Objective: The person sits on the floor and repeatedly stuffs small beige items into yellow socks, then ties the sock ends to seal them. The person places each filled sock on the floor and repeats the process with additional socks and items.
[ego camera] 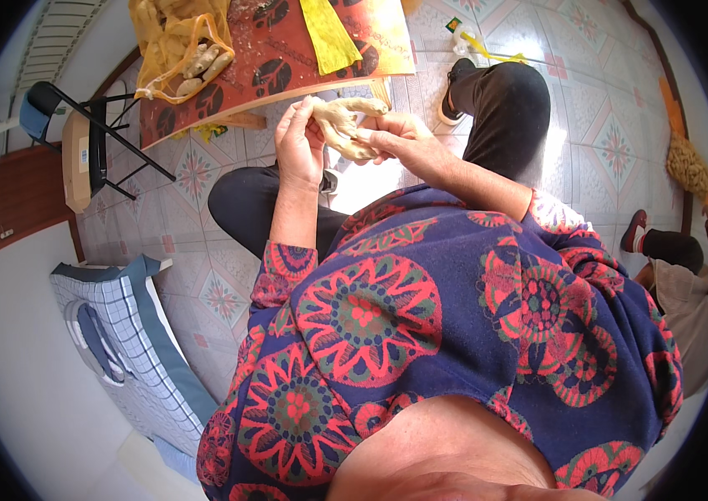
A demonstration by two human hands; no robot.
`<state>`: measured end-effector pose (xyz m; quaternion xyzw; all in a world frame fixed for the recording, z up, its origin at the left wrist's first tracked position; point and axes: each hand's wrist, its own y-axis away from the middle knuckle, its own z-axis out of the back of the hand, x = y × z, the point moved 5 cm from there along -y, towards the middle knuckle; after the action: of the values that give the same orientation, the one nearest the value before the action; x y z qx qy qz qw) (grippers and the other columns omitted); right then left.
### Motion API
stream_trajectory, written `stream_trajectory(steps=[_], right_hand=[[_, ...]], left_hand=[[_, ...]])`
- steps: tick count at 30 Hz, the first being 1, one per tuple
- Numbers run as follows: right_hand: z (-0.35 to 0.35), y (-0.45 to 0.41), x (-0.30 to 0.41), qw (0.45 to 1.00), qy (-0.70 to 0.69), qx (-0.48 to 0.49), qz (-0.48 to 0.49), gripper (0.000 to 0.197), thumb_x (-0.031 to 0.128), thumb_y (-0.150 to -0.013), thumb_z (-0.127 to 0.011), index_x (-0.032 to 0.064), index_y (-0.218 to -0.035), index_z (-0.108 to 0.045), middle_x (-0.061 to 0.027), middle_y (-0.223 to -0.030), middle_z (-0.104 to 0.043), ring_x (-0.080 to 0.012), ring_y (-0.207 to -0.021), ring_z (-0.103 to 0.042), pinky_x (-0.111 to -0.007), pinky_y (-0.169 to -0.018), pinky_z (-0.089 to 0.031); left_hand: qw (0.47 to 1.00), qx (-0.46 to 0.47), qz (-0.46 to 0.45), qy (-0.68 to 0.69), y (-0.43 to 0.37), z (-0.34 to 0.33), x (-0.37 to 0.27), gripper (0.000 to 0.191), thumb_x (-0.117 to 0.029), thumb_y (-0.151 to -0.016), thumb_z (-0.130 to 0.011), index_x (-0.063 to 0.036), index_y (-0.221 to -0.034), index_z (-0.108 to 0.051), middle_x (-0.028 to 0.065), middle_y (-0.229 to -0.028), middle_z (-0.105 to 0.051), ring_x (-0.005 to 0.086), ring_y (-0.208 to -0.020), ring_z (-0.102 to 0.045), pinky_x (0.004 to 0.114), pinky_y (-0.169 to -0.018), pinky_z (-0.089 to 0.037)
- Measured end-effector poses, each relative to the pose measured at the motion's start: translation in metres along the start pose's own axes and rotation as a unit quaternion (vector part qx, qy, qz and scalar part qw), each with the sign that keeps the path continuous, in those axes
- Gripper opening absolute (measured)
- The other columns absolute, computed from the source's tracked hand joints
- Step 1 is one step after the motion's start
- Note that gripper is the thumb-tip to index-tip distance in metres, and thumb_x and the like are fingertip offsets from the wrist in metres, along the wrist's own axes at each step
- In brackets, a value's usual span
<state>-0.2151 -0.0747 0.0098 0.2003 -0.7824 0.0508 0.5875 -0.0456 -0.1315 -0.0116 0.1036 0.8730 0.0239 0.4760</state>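
In front of my body, past the table's near edge, both of my hands hold a pale, branched ginger root (346, 125). My left hand (301, 141) pinches its left end between thumb and fingers. On the other side, my right hand (407, 141) grips the ends of its branches, with the thumb resting on the lower one. The right fingertips are partly hidden behind the root. Beyond my hands stands a table with a red printed board top (279, 47). An orange mesh bag (182, 47) of ginger roots lies on its left part, and a flattened yellow mesh bag (330, 37) hangs towards its near edge.
A black folding chair (100, 131) with a cardboard piece (76, 160) stands at left, near a cloth-covered piece of furniture (125, 338). Plastic scraps (479, 47) lie on the tiled floor (579, 113). Another person's leg (673, 247) and a filled mesh bag (687, 166) are at right.
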Motion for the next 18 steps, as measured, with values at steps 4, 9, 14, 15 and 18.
stream_trajectory(steps=[4,9,14,15,18], right_hand=[[-0.002,-0.002,-0.011,0.996,-0.044,0.061,-0.049,0.035,0.038,-0.096,-0.060,0.0031,-0.098,-0.065,-0.0044,-0.086,-0.069,-0.0073,-0.075,-0.063,-0.022,-0.065,-0.047],[0.002,0.001,-0.018,0.994,-0.043,0.048,-0.088,0.036,0.039,-0.096,-0.059,0.0043,-0.101,-0.065,-0.0069,-0.087,-0.071,-0.0089,-0.073,-0.064,-0.022,-0.061,-0.046],[0.022,0.000,-0.003,0.995,-0.025,-0.094,-0.035,0.038,0.039,-0.096,-0.058,0.0045,-0.111,-0.061,-0.0060,-0.086,-0.068,-0.0059,-0.066,-0.056,-0.021,-0.059,-0.043],[0.023,0.001,0.003,0.994,-0.012,-0.106,-0.013,0.038,0.039,-0.096,-0.057,0.0040,-0.110,-0.061,-0.0063,-0.085,-0.068,-0.0063,-0.066,-0.056,-0.021,-0.059,-0.043],[0.031,0.004,0.020,0.992,0.028,-0.104,0.064,0.039,0.038,-0.096,-0.057,0.0014,-0.109,-0.061,-0.0088,-0.082,-0.068,-0.0085,-0.064,-0.058,-0.022,-0.056,-0.043]], left_hand=[[0.999,-0.012,-0.005,-0.047,0.002,-0.005,0.000,0.016,-0.018,-0.099,-0.055,-0.0046,-0.096,-0.062,0.0035,-0.087,-0.067,0.0089,-0.075,-0.063,0.023,-0.069,-0.051],[0.990,-0.020,-0.039,-0.132,0.000,-0.015,-0.009,0.013,-0.017,-0.096,-0.061,-0.0046,-0.094,-0.064,0.0009,-0.083,-0.066,0.0057,-0.070,-0.060,0.020,-0.064,-0.048],[0.825,-0.041,-0.268,-0.496,-0.025,-0.021,-0.034,0.014,-0.010,-0.086,-0.070,-0.0027,-0.096,-0.065,0.0054,-0.088,-0.067,0.0170,-0.075,-0.065,0.028,-0.070,-0.052],[0.739,-0.030,-0.328,-0.588,-0.028,-0.031,-0.039,0.016,-0.009,-0.082,-0.072,-0.0027,-0.096,-0.065,0.0067,-0.090,-0.067,0.0213,-0.078,-0.067,0.032,-0.072,-0.053],[0.638,0.031,-0.368,-0.676,-0.045,-0.044,-0.041,0.030,-0.012,-0.076,-0.075,-0.0040,-0.103,-0.067,0.0099,-0.104,-0.066,0.0290,-0.096,-0.063,0.038,-0.085,-0.052]])
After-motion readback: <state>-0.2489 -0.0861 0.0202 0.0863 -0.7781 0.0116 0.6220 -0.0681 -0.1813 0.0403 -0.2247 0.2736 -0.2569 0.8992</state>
